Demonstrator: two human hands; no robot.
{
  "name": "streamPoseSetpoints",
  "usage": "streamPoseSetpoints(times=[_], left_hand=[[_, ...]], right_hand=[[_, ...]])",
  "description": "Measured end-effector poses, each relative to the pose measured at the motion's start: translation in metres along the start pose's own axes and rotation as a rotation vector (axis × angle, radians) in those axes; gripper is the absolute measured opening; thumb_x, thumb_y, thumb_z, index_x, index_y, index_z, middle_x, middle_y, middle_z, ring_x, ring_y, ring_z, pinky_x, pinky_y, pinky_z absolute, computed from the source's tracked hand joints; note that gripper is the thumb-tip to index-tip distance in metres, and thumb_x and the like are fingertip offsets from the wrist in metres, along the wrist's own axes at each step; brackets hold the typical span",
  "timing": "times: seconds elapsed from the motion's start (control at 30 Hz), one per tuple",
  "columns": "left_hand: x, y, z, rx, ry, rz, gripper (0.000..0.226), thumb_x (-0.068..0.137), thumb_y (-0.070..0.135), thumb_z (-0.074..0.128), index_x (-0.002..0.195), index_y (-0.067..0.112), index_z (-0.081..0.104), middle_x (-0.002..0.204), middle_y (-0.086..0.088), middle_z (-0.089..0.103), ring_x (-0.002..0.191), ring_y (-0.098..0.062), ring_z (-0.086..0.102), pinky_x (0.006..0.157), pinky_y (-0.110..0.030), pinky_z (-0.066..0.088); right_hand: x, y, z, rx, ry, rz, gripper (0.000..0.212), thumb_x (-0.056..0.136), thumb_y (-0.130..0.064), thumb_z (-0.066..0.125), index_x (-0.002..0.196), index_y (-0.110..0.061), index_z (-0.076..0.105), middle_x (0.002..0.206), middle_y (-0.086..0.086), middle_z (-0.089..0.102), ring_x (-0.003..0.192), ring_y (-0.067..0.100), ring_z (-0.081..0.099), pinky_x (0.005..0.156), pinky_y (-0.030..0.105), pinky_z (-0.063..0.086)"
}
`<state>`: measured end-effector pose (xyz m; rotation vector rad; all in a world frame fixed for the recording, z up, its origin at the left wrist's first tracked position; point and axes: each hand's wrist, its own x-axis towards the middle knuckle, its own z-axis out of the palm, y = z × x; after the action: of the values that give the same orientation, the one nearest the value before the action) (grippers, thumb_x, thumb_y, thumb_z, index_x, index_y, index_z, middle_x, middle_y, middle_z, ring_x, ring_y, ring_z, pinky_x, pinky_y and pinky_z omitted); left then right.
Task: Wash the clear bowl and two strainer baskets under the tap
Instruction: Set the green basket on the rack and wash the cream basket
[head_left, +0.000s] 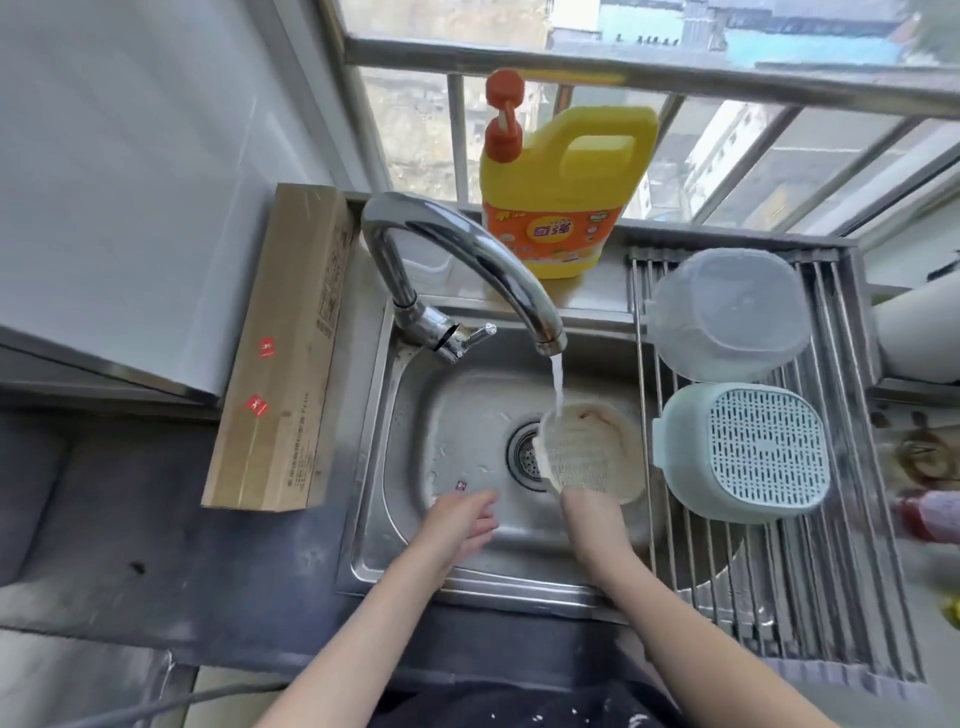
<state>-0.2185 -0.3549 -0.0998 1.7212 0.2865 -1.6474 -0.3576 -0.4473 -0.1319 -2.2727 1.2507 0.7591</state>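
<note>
1. the cream strainer basket (589, 452) is tilted under the tap (540, 332) stream, gripped at its near rim by the right hand (592, 512).
2. the left hand (467, 522) hangs spread, holding nothing.
3. the clear bowl (727, 312) and green strainer basket (743, 452) lie upturned on the rack (810, 571), seemingly washed already.

The sink (395, 519) fills the frame's centre, the tap (467, 260) arching above it; a strainer basket (587, 452) sits under the stream; right, on the rack (810, 571), the bowl (727, 312) lies above another strainer basket (743, 452); a box (280, 353) lies left.
</note>
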Motion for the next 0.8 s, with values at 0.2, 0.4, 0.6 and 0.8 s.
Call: streamPoseSetpoints(times=[0.2,0.4,0.6,0.8], left_hand=[[0.010,0.036,0.024,-0.161,-0.056,0.005,0.037,0.088,0.025,0.064,0.117,0.004,0.055,0.101,-0.017,0.066,0.091,-0.031,0.066,0.080,-0.035,0.054],[0.021,0.049,0.029,-0.202,0.005,0.162,0.035,0.095,-0.002,0.040,0.128,-0.012,0.046,0.107,-0.027,0.060,0.090,-0.037,0.062,0.069,-0.036,0.059],[0.019,0.063,0.044,-0.075,0.009,0.299,0.030,0.095,-0.002,0.043,0.123,-0.004,0.053,0.116,-0.022,0.062,0.106,-0.035,0.062,0.070,-0.028,0.057],[0.010,0.064,0.061,-0.031,0.047,0.460,0.013,0.084,0.005,0.052,0.089,0.007,0.064,0.086,-0.013,0.065,0.084,-0.024,0.060,0.073,-0.033,0.049]], right_hand=[[-0.013,-0.010,-0.018,-0.024,0.180,-0.248,0.042,0.025,-0.005,0.085,0.057,-0.015,0.060,0.052,0.001,0.055,0.034,0.015,0.053,0.029,0.018,0.032],[-0.022,0.000,-0.044,0.064,0.450,-0.220,0.085,0.040,0.009,0.082,0.121,-0.012,0.063,0.108,0.007,0.071,0.082,0.022,0.070,0.056,0.025,0.054],[-0.020,-0.012,-0.060,-0.108,0.614,-0.110,0.058,0.068,-0.007,0.048,0.125,-0.002,0.059,0.128,0.012,0.061,0.120,0.028,0.056,0.100,0.042,0.027],[0.003,-0.040,-0.065,-0.063,0.329,-0.006,0.077,0.078,-0.015,0.057,0.147,-0.003,0.024,0.151,0.017,0.028,0.143,0.033,0.017,0.112,0.044,-0.017]])
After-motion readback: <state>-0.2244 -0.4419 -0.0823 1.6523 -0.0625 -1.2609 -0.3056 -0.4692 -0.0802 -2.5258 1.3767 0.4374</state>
